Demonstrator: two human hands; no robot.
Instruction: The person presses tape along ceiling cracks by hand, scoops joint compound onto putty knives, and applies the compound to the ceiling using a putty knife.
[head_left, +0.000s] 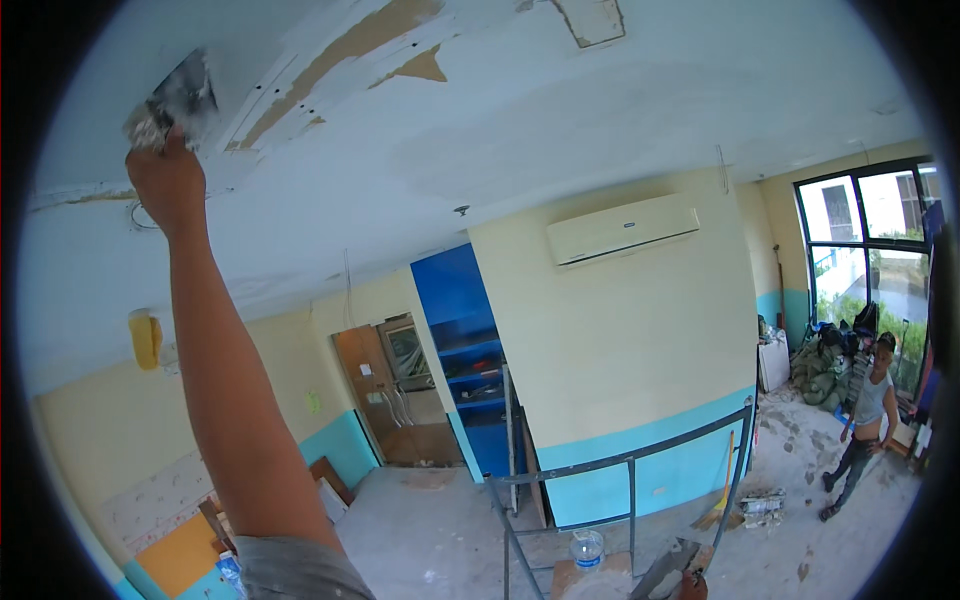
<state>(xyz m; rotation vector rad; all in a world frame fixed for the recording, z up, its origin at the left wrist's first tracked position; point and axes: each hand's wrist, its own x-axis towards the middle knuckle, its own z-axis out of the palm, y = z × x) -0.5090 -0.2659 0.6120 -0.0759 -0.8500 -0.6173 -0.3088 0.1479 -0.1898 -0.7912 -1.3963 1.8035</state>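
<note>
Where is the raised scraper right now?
In the head view's upper left, the scraper is in the raised left hand, left of the long brown strip on the ceiling.

My left arm wears a grey sleeve (300, 570), plain cloth with a few soft creases, its edge crossing below a long bare forearm (235, 380). My left hand (168, 188) is bare, and the small part of my right hand (692, 587) in sight is bare too.
</note>
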